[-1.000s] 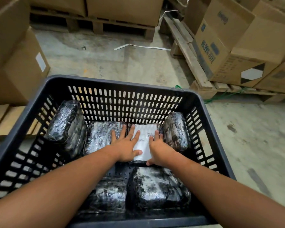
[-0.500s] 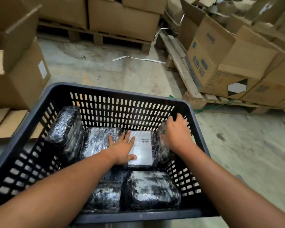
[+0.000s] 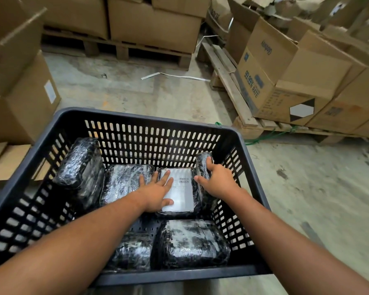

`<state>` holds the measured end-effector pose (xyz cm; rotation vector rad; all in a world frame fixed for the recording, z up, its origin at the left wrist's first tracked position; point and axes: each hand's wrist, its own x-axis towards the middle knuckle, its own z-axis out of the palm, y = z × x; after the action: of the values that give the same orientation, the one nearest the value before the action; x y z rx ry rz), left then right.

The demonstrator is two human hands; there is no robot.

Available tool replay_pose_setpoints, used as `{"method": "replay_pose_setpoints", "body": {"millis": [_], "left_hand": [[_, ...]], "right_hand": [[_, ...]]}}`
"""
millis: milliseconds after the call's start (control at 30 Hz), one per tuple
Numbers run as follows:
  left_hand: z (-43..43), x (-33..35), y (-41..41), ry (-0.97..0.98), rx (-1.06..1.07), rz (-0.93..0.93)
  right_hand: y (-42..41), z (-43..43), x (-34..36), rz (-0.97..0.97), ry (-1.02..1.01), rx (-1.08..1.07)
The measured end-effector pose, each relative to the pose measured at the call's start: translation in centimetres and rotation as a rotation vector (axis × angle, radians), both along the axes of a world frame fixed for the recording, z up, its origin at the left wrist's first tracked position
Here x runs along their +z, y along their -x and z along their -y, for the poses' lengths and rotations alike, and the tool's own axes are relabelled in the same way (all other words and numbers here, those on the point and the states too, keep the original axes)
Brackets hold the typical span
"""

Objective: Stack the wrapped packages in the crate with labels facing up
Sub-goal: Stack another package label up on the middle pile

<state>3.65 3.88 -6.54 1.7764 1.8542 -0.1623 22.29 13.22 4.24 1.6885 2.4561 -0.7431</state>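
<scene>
A black slotted crate [image 3: 149, 122] holds several black packages in clear wrap. One package [image 3: 182, 190] lies flat at the middle back with its white label up. My left hand [image 3: 157, 193] rests flat on its left part, fingers spread. My right hand [image 3: 216, 180] grips a package [image 3: 202, 161] that stands on edge against the crate's right wall. Another package [image 3: 80, 161] leans against the left wall, one [image 3: 124, 180] lies flat beside it, and two [image 3: 193, 242] [image 3: 132, 252] lie at the front.
The crate stands on a concrete floor [image 3: 136, 90]. Cardboard boxes [image 3: 285, 81] sit on a wooden pallet [image 3: 228, 81] to the right, more boxes [image 3: 153, 26] on a pallet behind, and boxes [image 3: 19, 92] to the left. A white strap [image 3: 175, 76] lies on the floor.
My right hand left the labelled package, moved right and took hold of the package at the crate's right wall, tipping it up on edge. My left hand stayed on the labelled package.
</scene>
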Motion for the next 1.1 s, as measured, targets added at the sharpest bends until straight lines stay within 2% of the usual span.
{"method": "replay_pose_setpoints", "body": {"millis": [200, 267, 433, 533, 633, 733, 867, 1033, 1100], "left_hand": [[0.0, 1.0, -0.2, 0.003, 0.017, 0.034], [-0.1, 1.7, -0.2, -0.028, 0.036, 0.122], [-0.3, 5.6, -0.7, -0.337, 0.128, 0.514], [-0.3, 8.9, -1.9, -0.497, 0.133, 0.667], [-0.2, 11.3, -3.3, -0.619, 0.059, 0.667], [0.0, 13.0, -3.6, -0.825, 0.027, 0.643], [1.1, 15.7, -1.6, -0.917, 0.195, 0.935], [2.2, 17.8, 1.3, -0.922, 0.332, 1.336], [2.6, 18.0, 2.0, -0.902, 0.37, 1.444]], "right_hand": [[-0.2, 0.1, 0.7, -0.074, -0.03, -0.06], [-0.3, -0.1, 1.7, -0.096, -0.045, -0.076], [-0.9, -0.9, 6.1, -0.274, -0.044, -0.17], [-0.9, -1.3, 8.4, -0.592, 0.164, -0.275], [-0.4, -1.2, 10.1, -0.78, 0.32, -0.282], [0.1, -0.7, 12.0, -0.88, 0.347, -0.218], [0.5, -0.4, 14.4, -1.007, 0.339, -0.152], [0.3, 0.1, 12.7, -0.927, 0.012, -0.096], [0.1, 0.5, 11.4, -0.924, 0.117, -0.039]]}}
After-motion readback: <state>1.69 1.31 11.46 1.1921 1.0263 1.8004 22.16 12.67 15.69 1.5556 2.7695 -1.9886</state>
